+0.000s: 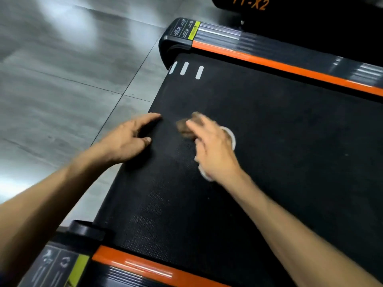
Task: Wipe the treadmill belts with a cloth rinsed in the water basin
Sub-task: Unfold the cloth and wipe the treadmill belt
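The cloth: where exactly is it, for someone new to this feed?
Find the black treadmill belt between its orange side rails. Near the belt's end, the right hand presses a small brown cloth. It is the only brown, crumpled thing on the belt.

Grey tiled floor (62, 69), dark grout lines, glare patches at left. Second machine (300, 15) beyond the far rail, black, orange lettering "TT-X2" (251, 3) on its base, cut off by top edge. Blurred overall.
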The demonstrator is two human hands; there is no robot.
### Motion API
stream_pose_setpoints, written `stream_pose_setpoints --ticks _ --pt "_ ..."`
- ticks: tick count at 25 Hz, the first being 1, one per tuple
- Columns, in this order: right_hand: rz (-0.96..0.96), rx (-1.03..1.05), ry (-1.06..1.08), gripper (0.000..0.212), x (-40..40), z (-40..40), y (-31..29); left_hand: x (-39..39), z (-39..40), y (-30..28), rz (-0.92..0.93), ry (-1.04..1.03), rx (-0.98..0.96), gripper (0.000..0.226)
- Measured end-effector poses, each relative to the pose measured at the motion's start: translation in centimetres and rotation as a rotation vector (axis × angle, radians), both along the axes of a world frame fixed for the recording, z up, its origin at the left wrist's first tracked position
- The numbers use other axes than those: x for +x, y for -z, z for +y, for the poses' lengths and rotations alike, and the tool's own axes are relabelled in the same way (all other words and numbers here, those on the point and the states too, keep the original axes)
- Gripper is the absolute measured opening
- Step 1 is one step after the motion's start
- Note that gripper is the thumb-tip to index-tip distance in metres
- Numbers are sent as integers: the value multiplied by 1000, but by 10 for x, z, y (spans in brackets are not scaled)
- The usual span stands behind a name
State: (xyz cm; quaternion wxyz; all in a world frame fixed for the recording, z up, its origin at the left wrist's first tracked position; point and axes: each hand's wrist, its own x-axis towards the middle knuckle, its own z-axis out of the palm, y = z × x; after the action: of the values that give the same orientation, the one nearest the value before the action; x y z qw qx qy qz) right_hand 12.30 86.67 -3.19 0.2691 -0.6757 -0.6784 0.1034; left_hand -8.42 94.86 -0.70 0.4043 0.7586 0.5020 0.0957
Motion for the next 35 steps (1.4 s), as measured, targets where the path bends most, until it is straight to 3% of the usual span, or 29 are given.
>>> stream_pose_setpoints --ticks 3,5,7,11,13,15,19,21,23,27,30,32,35 --pt "-70 -10 -469 55 -47 -32 7 -13 2 9 -83 -80 23 53" --pt "-97 30 -578 59 -35 -10 6 -14 2 14 -72 -51 74 48" --pt "-120 55 -470 61 -7 38 10 -13 3 12 -76 -37 71 48" --pt "-72 -20 89 54 62 149 -5 -12 0 7 -44 -20 70 50" --pt "-65 -75 215 54 67 175 -10 -12 -2 4 57 22 119 53" --pt "-53 -77 142 55 49 172 -9 -11 0 1 182 88 160 56" --pt "-64 -129 -377 57 -1 122 0 -6 -4 -5 291 96 176 66" --pt "-82 -140 -529 62 0 126 -1 -3 -8 -5 292 82 194 72" --pt "-149 -130 -423 63 24 161 -2 1 -10 -5 301 58 186 82" --pt "-110 -161 14 62 80 233 -13 3 -13 -1 282 66 183 88" --pt "-92 -161 199 55 65 242 -13 -1 -12 0 320 94 218 85" --pt "-102 -131 109 55 39 229 -12 -3 -12 1 331 96 231 84" --pt "-135 -157 -258 61 9 199 -9 -2 -12 2 318 89 227 84"
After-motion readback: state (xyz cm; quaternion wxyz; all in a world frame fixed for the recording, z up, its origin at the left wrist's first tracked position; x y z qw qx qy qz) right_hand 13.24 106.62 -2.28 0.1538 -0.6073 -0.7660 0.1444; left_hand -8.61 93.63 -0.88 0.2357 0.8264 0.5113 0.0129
